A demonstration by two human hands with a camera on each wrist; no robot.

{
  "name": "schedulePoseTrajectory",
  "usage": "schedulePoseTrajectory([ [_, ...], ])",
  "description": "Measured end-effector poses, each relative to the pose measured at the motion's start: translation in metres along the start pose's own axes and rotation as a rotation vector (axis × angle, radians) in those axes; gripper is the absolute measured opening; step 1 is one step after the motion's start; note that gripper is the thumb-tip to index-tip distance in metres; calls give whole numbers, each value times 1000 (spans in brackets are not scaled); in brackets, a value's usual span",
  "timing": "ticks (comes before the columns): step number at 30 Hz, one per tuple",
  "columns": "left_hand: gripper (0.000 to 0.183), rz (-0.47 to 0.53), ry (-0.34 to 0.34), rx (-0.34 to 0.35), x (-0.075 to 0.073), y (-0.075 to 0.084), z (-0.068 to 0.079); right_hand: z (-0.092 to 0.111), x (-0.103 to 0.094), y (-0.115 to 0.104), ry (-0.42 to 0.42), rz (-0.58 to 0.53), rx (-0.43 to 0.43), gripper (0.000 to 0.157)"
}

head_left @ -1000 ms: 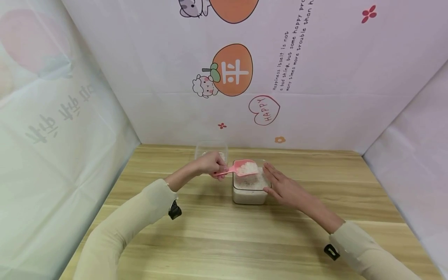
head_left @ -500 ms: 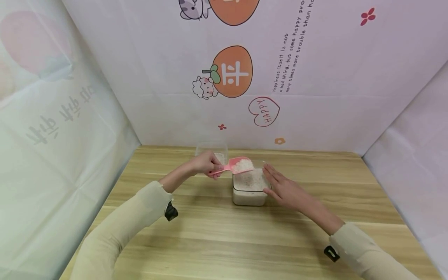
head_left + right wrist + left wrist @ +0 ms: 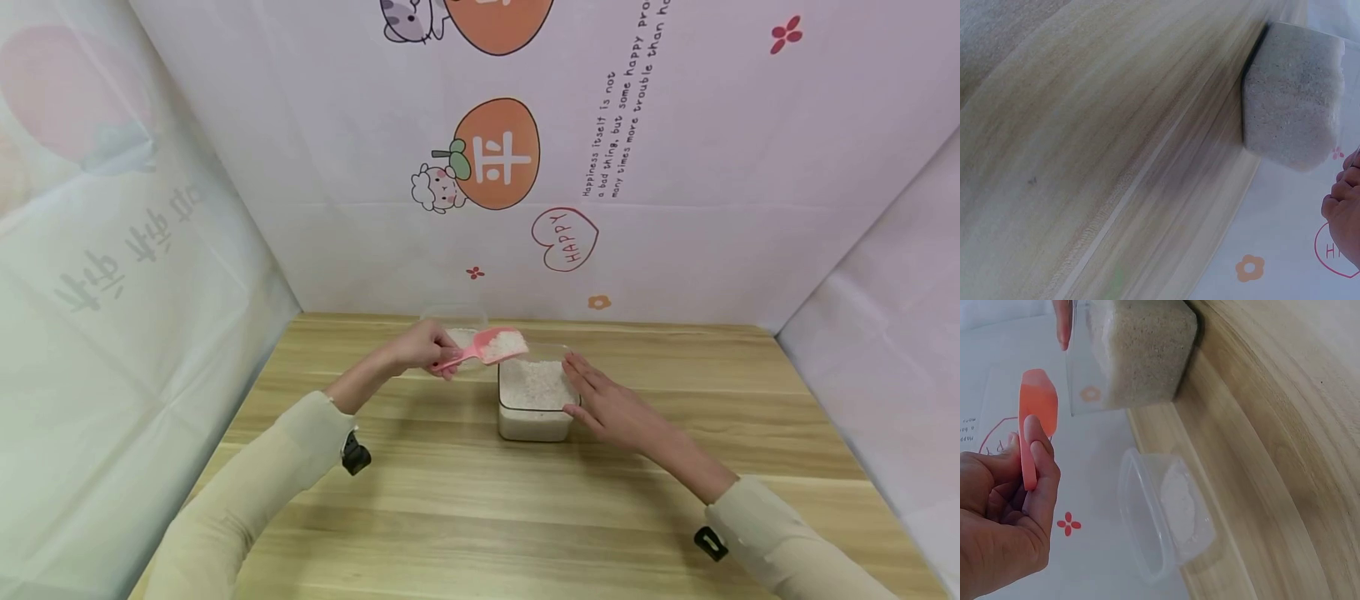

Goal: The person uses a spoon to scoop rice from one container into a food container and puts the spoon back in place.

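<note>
My left hand point(image 3: 422, 345) pinches the handle of a pink scoop point(image 3: 483, 337), held up in the air with a heap of white rice point(image 3: 506, 345) in its bowl. The scoop is above the gap between two tubs. Below and to its right, a clear square container point(image 3: 534, 425) full of rice stands on the table. My right hand point(image 3: 611, 407) rests against that container's right rim, fingers extended and thumb near the front corner. Behind the left hand stands a smaller clear plastic tub point(image 3: 1144, 515) with some rice inside; the left wrist view shows it best.
The wood-grain table point(image 3: 480, 508) meets a white printed sheet point(image 3: 375, 258) at the back. Similar white sheets stand along the left side point(image 3: 150, 333) and right side point(image 3: 885, 333).
My left hand has moved left with the loaded scoop, from over the large container toward the smaller tub. The right hand has stayed at the container's rim.
</note>
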State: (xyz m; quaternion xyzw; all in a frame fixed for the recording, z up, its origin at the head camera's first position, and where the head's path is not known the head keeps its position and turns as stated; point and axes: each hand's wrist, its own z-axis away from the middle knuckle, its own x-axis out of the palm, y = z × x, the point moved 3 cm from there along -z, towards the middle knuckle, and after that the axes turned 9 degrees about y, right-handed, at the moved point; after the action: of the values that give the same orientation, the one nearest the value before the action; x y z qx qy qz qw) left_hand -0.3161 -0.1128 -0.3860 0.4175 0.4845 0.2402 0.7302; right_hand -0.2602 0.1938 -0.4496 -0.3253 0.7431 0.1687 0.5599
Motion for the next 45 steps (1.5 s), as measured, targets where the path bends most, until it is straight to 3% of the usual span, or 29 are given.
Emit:
schedulePoseTrajectory([
  [18, 24, 20, 59, 0, -25, -25, 6, 1, 0, 1, 14, 16, -4, 68],
  [37, 24, -19, 144, -26, -49, -52, 7, 1, -2, 0, 26, 6, -11, 68],
  [45, 21, -73, 189, -62, -55, -54, 8, 2, -2, 0, 19, 4, 0, 68],
])
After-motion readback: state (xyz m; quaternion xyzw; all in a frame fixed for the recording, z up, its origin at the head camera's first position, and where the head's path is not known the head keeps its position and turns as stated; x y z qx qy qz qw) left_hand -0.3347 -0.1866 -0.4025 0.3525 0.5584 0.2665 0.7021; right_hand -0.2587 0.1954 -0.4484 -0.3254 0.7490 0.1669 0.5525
